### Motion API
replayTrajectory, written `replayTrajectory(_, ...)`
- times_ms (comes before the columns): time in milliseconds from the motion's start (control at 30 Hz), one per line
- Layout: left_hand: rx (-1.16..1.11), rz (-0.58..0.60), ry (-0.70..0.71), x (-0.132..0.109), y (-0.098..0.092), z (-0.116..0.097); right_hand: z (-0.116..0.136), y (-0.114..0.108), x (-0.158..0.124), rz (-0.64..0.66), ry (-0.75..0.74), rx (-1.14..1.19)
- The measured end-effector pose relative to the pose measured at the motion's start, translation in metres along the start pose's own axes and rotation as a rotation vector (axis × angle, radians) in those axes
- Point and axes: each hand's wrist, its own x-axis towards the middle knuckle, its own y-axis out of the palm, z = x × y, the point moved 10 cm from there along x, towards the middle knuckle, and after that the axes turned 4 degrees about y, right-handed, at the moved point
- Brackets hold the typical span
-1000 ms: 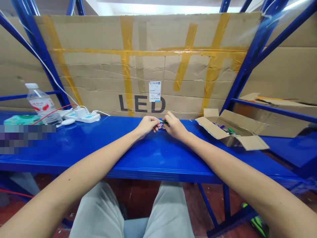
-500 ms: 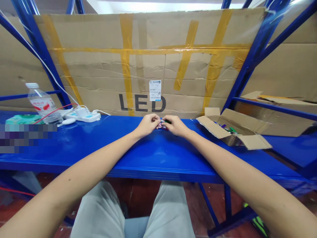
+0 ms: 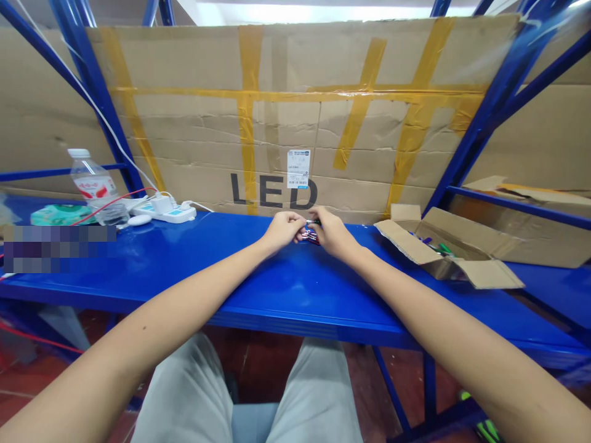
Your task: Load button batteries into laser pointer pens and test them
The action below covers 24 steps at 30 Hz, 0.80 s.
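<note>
Over the blue tabletop (image 3: 295, 289), my left hand (image 3: 282, 230) and my right hand (image 3: 334, 232) meet, fingertips almost touching. A small dark, slim piece with a silvery end (image 3: 314, 222) spans the gap between them. My right thumb and fingers are closed round its dark part, and the left fingers pinch at the silvery end. Just below lie several small shiny red-and-silver metal pieces (image 3: 311, 236), close under both hands and partly covered by the right fingers. They are too small to name.
To the right stands an open cardboard box (image 3: 431, 249) with small coloured pieces inside. A plastic bottle (image 3: 99, 187), a green packet (image 3: 60, 215) and a white power strip (image 3: 170, 212) are at the left. A large cardboard panel (image 3: 194, 141) rises behind, between blue posts.
The view has shifted slightly left, so everything sits further right. My right fingers have lifted a little, showing the dark piece and more of the red-and-silver pieces.
</note>
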Motion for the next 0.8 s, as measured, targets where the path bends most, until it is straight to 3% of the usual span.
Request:
replayTrajectory(67,-0.072,0.013,-0.044,0.000,0.003,0.004,0.003,-0.005,-0.001,-0.035,-0.031,-0.041)
replayTrajectory(200,-0.130,0.080,-0.116,-0.003,0.012,0.010,0.008,-0.004,-0.004,0.016,-0.107,-0.160)
replayTrajectory(300,-0.126,0.091,-0.096,-0.003,0.012,0.006,0.008,-0.006,-0.003,0.046,-0.127,-0.100)
replayTrajectory(533,0.175,0.159,0.105,-0.005,0.009,-0.019,-0.015,0.013,0.000,0.219,0.130,0.112)
replayTrajectory(700,0.172,0.171,0.067,-0.006,0.010,-0.013,-0.008,-0.005,0.002,0.043,0.059,0.128)
replayTrajectory(800,0.156,0.166,0.043,-0.006,0.011,-0.012,-0.007,-0.007,0.002,0.049,0.046,0.128)
